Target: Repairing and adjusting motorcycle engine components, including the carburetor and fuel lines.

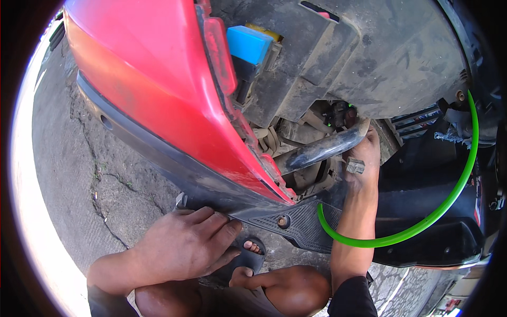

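Note:
My left hand (187, 243) rests on the black lower edge of the scooter (248, 214), its fingers loosely bent and nothing seen in them. My right hand (364, 148) reaches up into the opening of the scooter body, behind a worn black frame tube (322, 150). Its fingertips are hidden there, close to a dark part with bright green spots (338, 115). A small grey block like a wire connector (355, 166) shows against my right wrist. A bright green hose (391, 240) curves in front of my right forearm.
A red side panel (158, 90) fills the upper left. A blue-topped box (248, 45) sits inside the body, beside a dusty black plastic cover (391, 63). Frayed blue cloth (452, 136) hangs at the right. A sandalled foot (248, 256) stands on cracked pavement (79, 174).

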### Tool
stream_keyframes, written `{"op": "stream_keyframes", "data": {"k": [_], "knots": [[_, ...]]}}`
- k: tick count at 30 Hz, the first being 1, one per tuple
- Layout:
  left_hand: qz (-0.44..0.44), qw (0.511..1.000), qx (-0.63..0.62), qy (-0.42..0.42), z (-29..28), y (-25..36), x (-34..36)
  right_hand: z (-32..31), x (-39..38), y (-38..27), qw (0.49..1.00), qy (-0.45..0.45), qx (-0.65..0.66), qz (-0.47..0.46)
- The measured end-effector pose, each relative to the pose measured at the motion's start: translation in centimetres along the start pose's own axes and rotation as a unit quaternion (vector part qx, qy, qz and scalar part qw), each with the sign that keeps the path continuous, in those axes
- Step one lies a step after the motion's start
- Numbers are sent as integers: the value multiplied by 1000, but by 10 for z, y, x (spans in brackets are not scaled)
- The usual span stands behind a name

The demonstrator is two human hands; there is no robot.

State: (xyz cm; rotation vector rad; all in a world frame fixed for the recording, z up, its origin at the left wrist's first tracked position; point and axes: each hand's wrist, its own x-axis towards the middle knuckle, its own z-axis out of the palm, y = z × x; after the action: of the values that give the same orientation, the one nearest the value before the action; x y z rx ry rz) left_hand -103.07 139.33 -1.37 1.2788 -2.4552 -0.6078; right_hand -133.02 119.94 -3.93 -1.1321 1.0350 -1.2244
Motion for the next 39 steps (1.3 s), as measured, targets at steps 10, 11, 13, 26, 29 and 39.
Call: {"op": "stream_keyframes", "data": {"k": [10,11,13,26,29,39], "knots": [[13,1000,5,0,1,-3,-2,0,5,-22,996,47,-13,72],[14,1000,5,-1,0,-3,-2,-3,5,-23,997,17,9,79],[14,1000,6,-7,-1,-3,-2,-9,6,-28,991,-9,30,127],[19,1000,-10,19,-2,-3,0,-32,-19,-9,954,39,241,173],[31,999,-8,19,-5,-3,1,-37,-62,-13,989,27,138,36],[-19,997,-74,4,-8,11,-1,-41,-167,-69,879,91,-367,-290]]}}
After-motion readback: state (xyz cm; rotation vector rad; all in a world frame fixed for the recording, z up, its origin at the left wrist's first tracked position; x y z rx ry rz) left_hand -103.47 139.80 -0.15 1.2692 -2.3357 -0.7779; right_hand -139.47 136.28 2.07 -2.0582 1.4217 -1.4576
